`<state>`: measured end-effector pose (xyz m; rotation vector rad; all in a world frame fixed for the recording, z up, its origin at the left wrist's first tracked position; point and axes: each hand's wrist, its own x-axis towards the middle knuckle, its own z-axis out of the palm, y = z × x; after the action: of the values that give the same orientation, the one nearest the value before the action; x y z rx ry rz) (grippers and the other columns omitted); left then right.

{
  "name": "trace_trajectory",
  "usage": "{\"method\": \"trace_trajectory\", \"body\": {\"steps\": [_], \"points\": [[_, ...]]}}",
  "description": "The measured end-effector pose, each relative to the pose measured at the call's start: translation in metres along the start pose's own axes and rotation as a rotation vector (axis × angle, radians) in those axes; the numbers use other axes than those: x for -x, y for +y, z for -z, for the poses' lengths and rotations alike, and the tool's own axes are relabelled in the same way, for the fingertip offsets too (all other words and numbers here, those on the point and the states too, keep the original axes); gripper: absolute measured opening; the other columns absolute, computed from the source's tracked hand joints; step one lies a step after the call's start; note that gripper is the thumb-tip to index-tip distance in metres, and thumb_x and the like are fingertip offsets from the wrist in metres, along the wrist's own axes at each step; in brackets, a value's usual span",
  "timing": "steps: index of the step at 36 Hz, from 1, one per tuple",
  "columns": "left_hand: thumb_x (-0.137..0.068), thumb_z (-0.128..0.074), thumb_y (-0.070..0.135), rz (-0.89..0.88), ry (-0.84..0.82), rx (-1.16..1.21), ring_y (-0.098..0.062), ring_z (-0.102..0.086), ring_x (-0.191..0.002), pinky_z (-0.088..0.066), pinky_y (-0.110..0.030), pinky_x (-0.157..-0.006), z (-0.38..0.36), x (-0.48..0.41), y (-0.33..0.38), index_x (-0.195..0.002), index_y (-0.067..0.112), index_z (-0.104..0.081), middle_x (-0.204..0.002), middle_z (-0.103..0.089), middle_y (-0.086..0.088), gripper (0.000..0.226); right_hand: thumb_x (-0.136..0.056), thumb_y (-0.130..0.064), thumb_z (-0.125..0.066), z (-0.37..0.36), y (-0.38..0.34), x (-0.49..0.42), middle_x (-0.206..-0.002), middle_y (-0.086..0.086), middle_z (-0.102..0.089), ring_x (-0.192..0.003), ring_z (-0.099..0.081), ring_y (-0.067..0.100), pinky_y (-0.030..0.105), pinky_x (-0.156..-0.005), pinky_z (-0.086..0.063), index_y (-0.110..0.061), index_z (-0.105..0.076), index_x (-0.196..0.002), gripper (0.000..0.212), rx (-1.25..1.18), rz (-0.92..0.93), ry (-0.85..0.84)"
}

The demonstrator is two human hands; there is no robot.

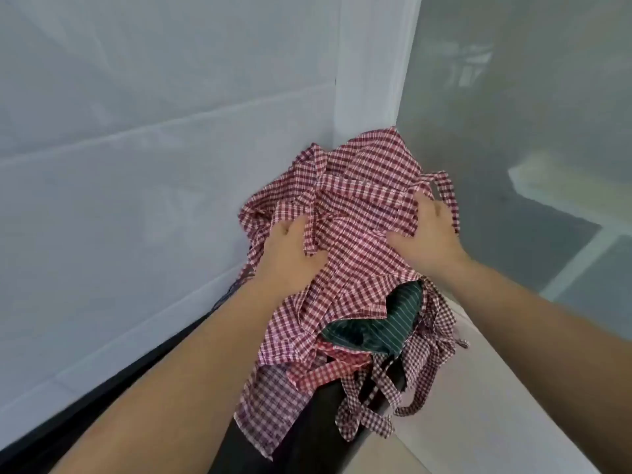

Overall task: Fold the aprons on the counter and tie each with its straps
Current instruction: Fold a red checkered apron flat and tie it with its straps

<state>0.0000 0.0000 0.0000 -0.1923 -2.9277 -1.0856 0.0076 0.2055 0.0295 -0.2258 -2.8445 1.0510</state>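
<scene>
A heap of aprons lies on the black counter (307,439) in the corner. On top is a red-and-white checked apron (362,186), crumpled. My left hand (287,254) grips its left side, fingers buried in the cloth. My right hand (427,234) holds its right side, thumb hooked into a fold. A checked strap (448,193) loops past my right fingers. Under it shows a dark green striped apron (383,326), a brighter red checked apron (321,371) and loose checked straps (372,401) hanging over the counter's edge.
A white cloth-covered wall (154,165) runs along the left, meeting a white pillar (369,80) behind the heap. A pale ledge (496,405) adjoins the counter on the right, with a frosted pane (530,114) beyond it.
</scene>
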Motion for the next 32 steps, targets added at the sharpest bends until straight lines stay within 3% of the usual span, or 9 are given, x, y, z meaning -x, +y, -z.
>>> {"method": "trace_trajectory", "body": {"steps": [5,9,12,15,17,20,23,25,32], "points": [[-0.087,-0.064,0.042,-0.097,0.048,0.004,-0.029,0.001,-0.147,-0.006,-0.044,-0.118,0.003,-0.065,0.003,-0.154,0.028,-0.004,-0.16,0.007,-0.011,0.091,-0.086,-0.03,-0.065,-0.001,-0.005,-0.034,-0.158,0.008,0.007,-0.142,-0.018,0.034,0.046,-0.109,-0.03,-0.037,-0.001,-0.15,0.091,0.167,0.0,0.066],[-0.082,-0.069,0.045,-0.148,-0.005,-0.064,-0.031,0.008,-0.147,-0.002,-0.045,-0.118,-0.006,-0.109,0.004,-0.151,0.034,0.012,-0.158,0.021,-0.009,0.107,-0.096,-0.032,-0.049,-0.007,0.005,-0.061,-0.13,0.014,-0.048,-0.119,-0.043,0.036,0.044,-0.1,-0.037,-0.018,-0.054,-0.128,0.035,0.394,0.005,0.031],[-0.082,-0.069,0.046,-0.165,-0.113,-0.091,-0.033,-0.019,-0.144,-0.019,-0.051,-0.117,-0.015,-0.128,-0.006,-0.151,0.032,0.014,-0.16,-0.006,-0.01,0.11,-0.096,-0.025,-0.049,-0.013,0.008,-0.06,-0.078,0.001,-0.056,-0.082,-0.053,0.025,0.036,-0.076,-0.039,-0.014,-0.058,-0.077,0.023,0.287,0.155,0.067],[-0.089,-0.064,0.034,-0.133,-0.2,-0.044,-0.027,-0.049,-0.125,-0.037,-0.032,-0.106,-0.022,-0.125,-0.016,-0.153,0.024,0.006,-0.145,-0.045,-0.008,0.095,-0.09,-0.028,-0.057,-0.017,0.005,-0.05,-0.059,-0.007,-0.044,-0.058,-0.041,0.012,0.033,-0.073,-0.032,-0.02,-0.044,-0.06,0.034,0.104,0.231,0.113],[-0.093,-0.058,0.023,-0.081,-0.117,-0.027,-0.027,-0.055,-0.117,-0.038,-0.025,-0.092,-0.022,-0.113,-0.023,-0.153,0.02,-0.019,-0.131,-0.056,-0.006,0.072,-0.085,-0.033,-0.061,-0.018,0.003,-0.045,-0.075,-0.012,-0.055,-0.074,-0.049,0.01,0.042,-0.09,-0.037,-0.03,-0.056,-0.077,0.01,0.086,0.259,0.195],[-0.093,-0.056,0.022,-0.053,-0.005,0.01,-0.021,-0.059,-0.095,-0.036,-0.02,-0.074,-0.016,-0.089,-0.033,-0.117,0.015,-0.058,-0.098,-0.06,0.004,0.025,-0.083,-0.039,-0.064,-0.016,0.005,-0.044,-0.142,0.006,-0.04,-0.132,-0.034,0.026,0.051,-0.112,-0.015,-0.027,-0.035,-0.141,0.067,0.174,0.109,0.21],[-0.091,-0.062,0.031,-0.024,0.037,0.12,-0.008,-0.058,-0.076,-0.04,-0.01,-0.066,-0.002,-0.061,-0.037,-0.091,0.02,-0.063,-0.088,-0.065,0.008,0.011,-0.077,-0.051,-0.069,-0.016,0.005,-0.039,-0.158,0.014,0.007,-0.145,-0.001,0.033,0.052,-0.115,-0.005,-0.031,-0.005,-0.151,0.099,0.121,0.1,0.122],[-0.086,-0.068,0.037,0.024,0.079,0.242,-0.011,-0.064,-0.078,-0.051,-0.021,-0.075,0.012,-0.041,-0.033,-0.091,0.016,-0.069,-0.089,-0.071,0.005,0.022,-0.074,-0.052,-0.072,-0.015,0.003,-0.036,-0.157,0.011,0.015,-0.146,-0.003,0.033,0.048,-0.116,-0.009,-0.034,0.001,-0.151,0.107,0.098,0.127,0.015],[-0.091,-0.062,0.032,0.239,0.465,0.347,-0.004,-0.062,-0.08,-0.05,-0.024,-0.074,0.039,0.069,-0.021,-0.087,0.031,-0.066,-0.083,-0.066,0.019,0.006,-0.09,-0.032,-0.062,-0.032,-0.025,0.006,-0.122,-0.002,-0.059,-0.106,-0.056,0.017,0.027,-0.085,-0.045,-0.018,-0.047,-0.13,0.045,-0.043,0.476,-0.201]]}}
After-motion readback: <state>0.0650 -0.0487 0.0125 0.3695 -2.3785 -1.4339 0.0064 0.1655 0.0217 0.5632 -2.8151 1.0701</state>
